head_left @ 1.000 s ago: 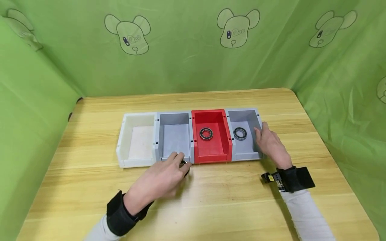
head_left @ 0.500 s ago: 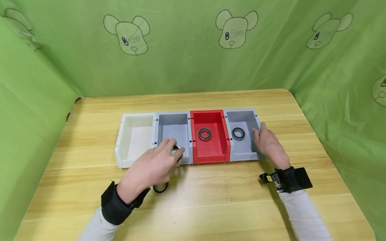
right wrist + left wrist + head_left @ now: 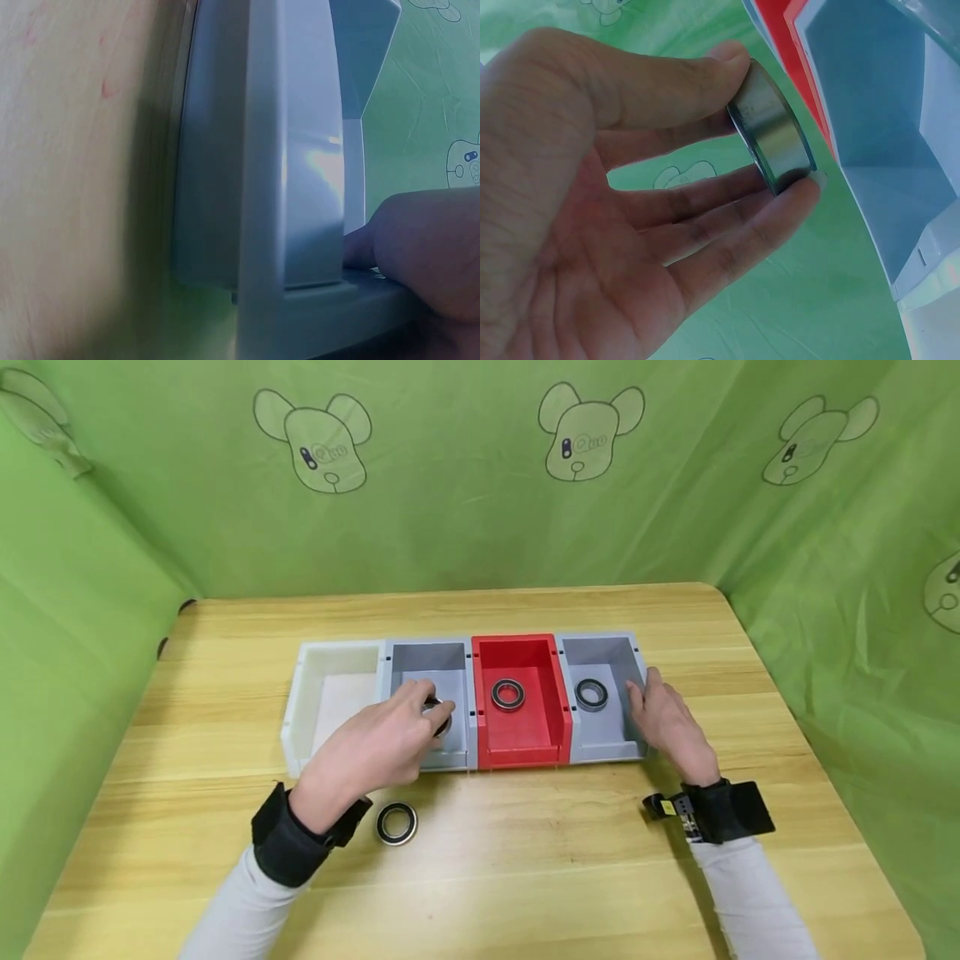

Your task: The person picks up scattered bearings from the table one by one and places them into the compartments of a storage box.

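Observation:
In the head view my left hand (image 3: 367, 752) is over the front of the left grey bin (image 3: 429, 656). Between thumb and fingertips it pinches a ball bearing (image 3: 772, 124), tilted on edge, its steel outer ring showing in the left wrist view. My right hand (image 3: 671, 727) grips the right side wall of the right grey bin (image 3: 600, 650), thumb on the inner side and fingers mostly hidden outside. One bearing (image 3: 592, 695) lies flat in that bin, and another bearing (image 3: 507, 695) lies in the red bin (image 3: 519, 735).
A white bin (image 3: 291, 735) stands at the left end of the joined row. On the wooden table (image 3: 525, 877), in front of the row and close to my left wrist, lies a further bearing (image 3: 397, 823). Green curtains (image 3: 450, 527) enclose the back and sides.
My left hand has lifted its bearing from in front of the row to over the left grey bin. The bearing on the table has come into view. My right hand stays in place.

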Action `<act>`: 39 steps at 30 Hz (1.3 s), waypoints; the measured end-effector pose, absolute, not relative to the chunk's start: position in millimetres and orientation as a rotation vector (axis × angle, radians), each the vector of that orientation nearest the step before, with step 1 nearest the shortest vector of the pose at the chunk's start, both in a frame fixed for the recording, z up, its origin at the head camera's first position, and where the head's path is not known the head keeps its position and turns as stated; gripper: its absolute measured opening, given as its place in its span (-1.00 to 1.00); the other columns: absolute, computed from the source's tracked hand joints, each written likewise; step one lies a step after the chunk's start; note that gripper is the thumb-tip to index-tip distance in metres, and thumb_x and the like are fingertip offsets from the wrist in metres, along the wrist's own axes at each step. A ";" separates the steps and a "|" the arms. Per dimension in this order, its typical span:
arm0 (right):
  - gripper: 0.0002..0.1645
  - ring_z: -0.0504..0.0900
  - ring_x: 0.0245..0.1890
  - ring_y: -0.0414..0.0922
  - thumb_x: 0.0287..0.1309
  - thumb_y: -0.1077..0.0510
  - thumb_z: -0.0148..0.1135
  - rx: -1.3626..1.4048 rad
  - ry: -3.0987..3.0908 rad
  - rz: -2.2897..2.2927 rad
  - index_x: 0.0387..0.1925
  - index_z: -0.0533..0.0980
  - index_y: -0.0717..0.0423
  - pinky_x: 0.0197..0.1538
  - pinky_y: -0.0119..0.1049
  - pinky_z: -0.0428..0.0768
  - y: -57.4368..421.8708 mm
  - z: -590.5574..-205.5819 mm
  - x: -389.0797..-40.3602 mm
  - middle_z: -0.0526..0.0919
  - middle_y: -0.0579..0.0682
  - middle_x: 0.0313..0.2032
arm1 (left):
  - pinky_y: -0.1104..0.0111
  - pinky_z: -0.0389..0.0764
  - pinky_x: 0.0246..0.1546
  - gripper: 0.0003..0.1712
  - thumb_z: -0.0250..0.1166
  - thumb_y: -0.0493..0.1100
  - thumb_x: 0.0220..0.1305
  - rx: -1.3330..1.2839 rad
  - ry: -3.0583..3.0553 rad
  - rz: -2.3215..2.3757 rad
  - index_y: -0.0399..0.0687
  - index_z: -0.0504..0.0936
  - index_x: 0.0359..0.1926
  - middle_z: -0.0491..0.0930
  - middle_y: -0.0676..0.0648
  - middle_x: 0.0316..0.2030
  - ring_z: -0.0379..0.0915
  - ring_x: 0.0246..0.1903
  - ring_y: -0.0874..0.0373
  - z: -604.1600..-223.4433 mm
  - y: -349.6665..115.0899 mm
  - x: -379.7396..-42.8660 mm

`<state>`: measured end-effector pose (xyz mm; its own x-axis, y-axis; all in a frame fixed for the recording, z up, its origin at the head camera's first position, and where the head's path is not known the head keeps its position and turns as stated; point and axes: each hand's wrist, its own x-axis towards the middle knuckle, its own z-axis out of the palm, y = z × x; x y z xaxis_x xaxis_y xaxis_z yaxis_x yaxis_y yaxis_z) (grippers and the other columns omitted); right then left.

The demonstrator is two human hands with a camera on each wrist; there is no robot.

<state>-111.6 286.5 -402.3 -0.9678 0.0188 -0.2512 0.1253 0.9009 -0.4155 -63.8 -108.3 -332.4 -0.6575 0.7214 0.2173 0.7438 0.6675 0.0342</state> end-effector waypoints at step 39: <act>-0.42 0.52 -0.27 0.12 0.62 -0.05 -0.33 0.138 2.836 -0.691 0.25 0.15 0.41 -0.36 -0.18 0.48 284.8 -404.2 -112.3 0.45 0.38 -0.13 | 0.16 0.72 -0.25 -0.71 0.41 -0.29 0.27 -1.154 -3.088 -0.141 -0.22 0.65 0.00 0.54 -0.36 0.03 0.54 -0.02 -0.16 -366.0 -86.3 -126.0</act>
